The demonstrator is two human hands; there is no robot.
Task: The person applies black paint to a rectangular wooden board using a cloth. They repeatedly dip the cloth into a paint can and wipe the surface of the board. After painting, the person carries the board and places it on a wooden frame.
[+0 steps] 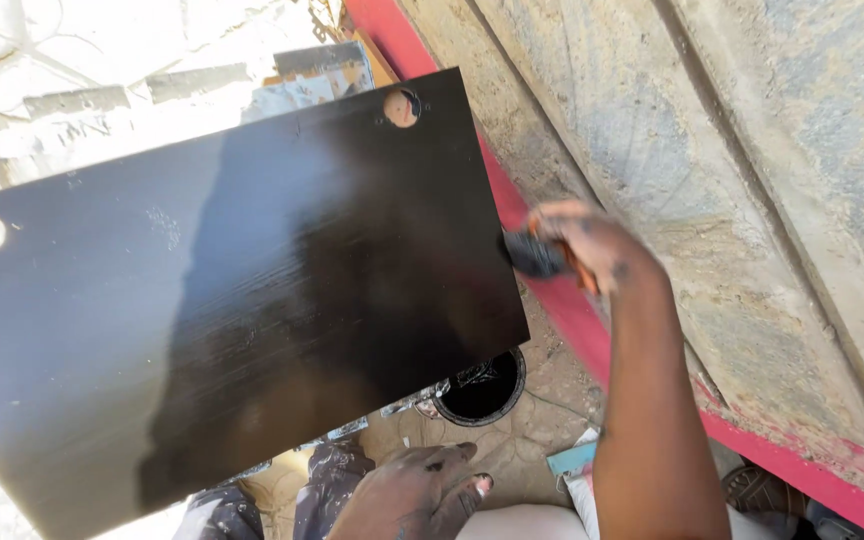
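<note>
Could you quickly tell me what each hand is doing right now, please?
Left hand: open, holding nothing, resting low under the black painted board.
Right hand: closed around a paintbrush at the board's right edge.

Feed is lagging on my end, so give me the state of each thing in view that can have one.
Black board: glossy with wet-looking paint, tilted, two round holes showing.
Paintbrush: gripped in the right hand, bristles black, at the board's right edge.
Left hand: paint-smeared, below the board, holding nothing visible.
Paint can: open, no lid on it, black inside, on the ground partly under the board.
Red strip: along the wall base, scuffed.
</note>
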